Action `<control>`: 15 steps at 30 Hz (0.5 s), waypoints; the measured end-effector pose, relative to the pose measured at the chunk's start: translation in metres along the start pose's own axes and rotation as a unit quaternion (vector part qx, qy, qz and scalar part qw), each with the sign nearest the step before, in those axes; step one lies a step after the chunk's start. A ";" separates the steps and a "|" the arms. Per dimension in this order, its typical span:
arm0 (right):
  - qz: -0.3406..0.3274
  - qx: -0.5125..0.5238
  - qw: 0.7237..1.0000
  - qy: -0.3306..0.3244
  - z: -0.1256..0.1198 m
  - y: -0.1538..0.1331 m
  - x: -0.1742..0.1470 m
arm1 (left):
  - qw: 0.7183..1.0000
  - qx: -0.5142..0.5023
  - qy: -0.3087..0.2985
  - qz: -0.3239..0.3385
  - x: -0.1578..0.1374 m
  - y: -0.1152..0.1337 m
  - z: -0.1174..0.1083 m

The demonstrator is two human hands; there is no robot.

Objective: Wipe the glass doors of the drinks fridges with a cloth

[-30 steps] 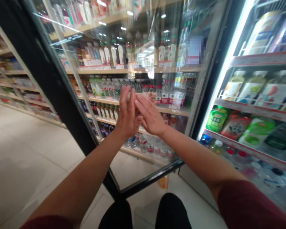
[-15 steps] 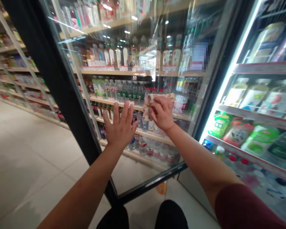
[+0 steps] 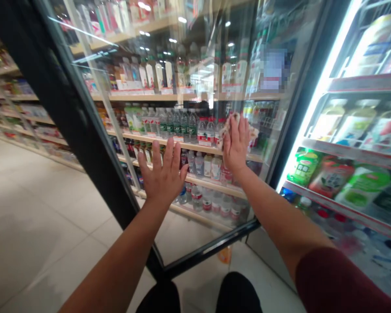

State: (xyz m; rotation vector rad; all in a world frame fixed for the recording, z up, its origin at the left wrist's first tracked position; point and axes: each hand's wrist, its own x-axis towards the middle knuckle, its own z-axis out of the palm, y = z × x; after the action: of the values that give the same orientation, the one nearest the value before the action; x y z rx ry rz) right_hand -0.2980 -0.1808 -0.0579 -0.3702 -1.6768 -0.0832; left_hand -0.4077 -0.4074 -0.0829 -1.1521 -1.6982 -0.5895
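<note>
Door: a tall sheet of glass in a thick black frame, standing open across the middle of the view, with ceiling lights reflected in its upper part. Through the glass, and past it to the left, run long wooden shelves stocked with drinks. On the right is a brightly lit cooler, its racks holding pale bottles with green and red pouches below. Light tiles cover the floor. At the bottom edge are the wearer's two dark trouser legs, and a maroon sleeve shows on the right arm.

Both bare hands reach forward to the glass. The left hand is spread wide, fingers apart and pointing up, palm toward the pane, with nothing in its grasp; whether the palm touches cannot be told for sure. The right hand, higher and further right, is flattened, its fingers straight and close together, covering a cloth rather than closing around it. That cloth, cream with brownish spots, lies between this hand and the door, its crumpled edges showing on both sides of the fingers and just above their tips.
</note>
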 end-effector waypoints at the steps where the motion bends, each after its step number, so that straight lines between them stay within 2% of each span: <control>1: 0.009 -0.004 1.000 0.001 0.001 0.002 -0.014 | 1.000 -0.002 0.002 0.000 0.000 0.000 0.000; 3: 0.017 -0.010 1.000 -0.008 0.002 0.006 -0.028 | 1.000 -0.012 0.000 -0.003 0.000 0.000 0.000; 4: 0.018 -0.012 1.000 -0.015 0.002 0.009 -0.026 | 1.000 -0.016 -0.002 -0.006 0.001 0.000 -0.001; 6: 0.024 -0.013 0.999 -0.019 -0.001 0.017 -0.002 | 1.000 -0.019 -0.003 -0.008 0.001 0.000 -0.002; 8: 0.044 -0.013 0.999 -0.007 -0.003 0.027 0.034 | 1.000 -0.018 -0.002 -0.008 0.001 0.000 -0.002; 10: 0.055 -0.010 0.998 0.011 -0.005 0.036 0.056 | 1.000 -0.020 0.002 -0.006 0.001 0.001 -0.002; 12: 0.060 -0.008 0.998 0.029 -0.005 0.042 0.050 | 1.000 -0.018 0.005 -0.003 0.001 0.001 -0.002; 15: 0.081 -0.013 0.995 0.049 -0.001 0.048 0.005 | 1.000 -0.011 0.011 0.003 0.001 0.002 -0.002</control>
State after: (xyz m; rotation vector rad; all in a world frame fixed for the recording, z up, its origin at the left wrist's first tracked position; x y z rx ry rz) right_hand -0.2834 -0.1350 -0.0600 -0.5121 -1.5456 -0.0028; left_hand -0.4057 -0.4076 -0.0815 -1.1613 -1.6725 -0.6163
